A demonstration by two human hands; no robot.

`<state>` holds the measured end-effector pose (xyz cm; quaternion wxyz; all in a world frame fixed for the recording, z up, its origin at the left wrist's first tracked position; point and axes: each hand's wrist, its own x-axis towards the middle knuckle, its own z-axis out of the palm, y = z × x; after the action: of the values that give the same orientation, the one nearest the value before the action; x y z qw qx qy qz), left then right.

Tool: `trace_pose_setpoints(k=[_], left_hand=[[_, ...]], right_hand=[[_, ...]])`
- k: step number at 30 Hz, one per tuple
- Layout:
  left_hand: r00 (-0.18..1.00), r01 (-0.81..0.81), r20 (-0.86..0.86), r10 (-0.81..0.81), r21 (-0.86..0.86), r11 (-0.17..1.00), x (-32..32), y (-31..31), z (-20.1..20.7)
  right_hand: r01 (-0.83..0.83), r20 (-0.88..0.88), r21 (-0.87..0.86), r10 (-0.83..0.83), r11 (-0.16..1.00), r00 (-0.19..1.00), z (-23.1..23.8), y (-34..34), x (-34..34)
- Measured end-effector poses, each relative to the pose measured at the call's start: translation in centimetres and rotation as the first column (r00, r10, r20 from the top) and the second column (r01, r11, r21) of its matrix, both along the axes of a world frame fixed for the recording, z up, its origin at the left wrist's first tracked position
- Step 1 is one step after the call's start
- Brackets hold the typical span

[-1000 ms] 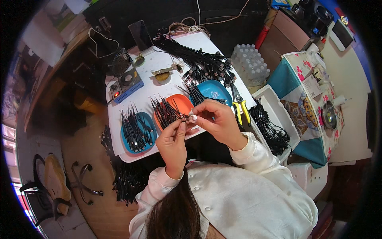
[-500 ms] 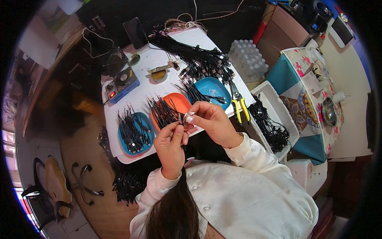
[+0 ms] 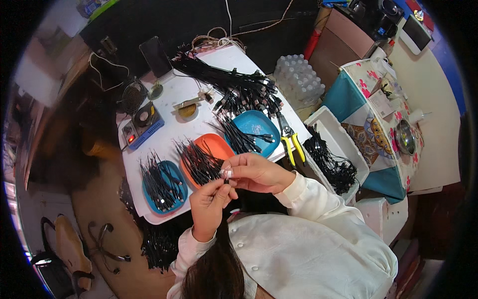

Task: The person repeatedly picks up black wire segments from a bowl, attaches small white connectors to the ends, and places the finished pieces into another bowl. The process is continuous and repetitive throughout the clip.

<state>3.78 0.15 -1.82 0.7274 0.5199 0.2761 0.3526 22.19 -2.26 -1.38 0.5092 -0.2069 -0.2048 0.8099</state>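
Note:
In front of the table's near edge, my two hands meet over one short black cable point(image 3: 226, 181). My left hand point(image 3: 211, 203) pinches its dark body between thumb and fingertips. Fingers of my right hand point(image 3: 260, 173) are closed at the cable's upper end, where thin wires seem to show; the exact grip is too small to make out. Just beyond lies an orange tray point(image 3: 213, 143) with a bundle of black cables point(image 3: 198, 162). A blue tray point(image 3: 185, 198) on the left and another blue tray point(image 3: 266, 118) on the right hold similar cables.
Yellow-handled wire strippers point(image 3: 294, 144) lie at the table's right edge. A large cable pile point(image 3: 239, 82) covers the back. At left stand a blue soldering station point(image 3: 144, 130) and a round tin point(image 3: 187, 111). A white foam box point(image 3: 348, 130) with cables is on the right.
Both hands, still together on the cable, have drawn slightly nearer to my body, away from the orange tray. The whole view has shifted a little.

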Motion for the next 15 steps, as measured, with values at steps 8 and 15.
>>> trace_pose_setpoints(k=[8, 15], left_hand=[[0.979, -0.181, 0.065, 0.192, -0.14, 0.973, 0.2, 1.1, -0.8], [0.98, -0.142, 0.109, 0.164, -0.19, 0.972, 0.0, 1.4, -0.6]], right_hand=[[0.052, 0.708, 0.602, -0.502, 0.797, -0.496, -1.7, 11.3, 12.2], [0.064, 0.617, 0.44, -0.25, 0.896, -0.746, -3.6, 14.6, 16.5]])
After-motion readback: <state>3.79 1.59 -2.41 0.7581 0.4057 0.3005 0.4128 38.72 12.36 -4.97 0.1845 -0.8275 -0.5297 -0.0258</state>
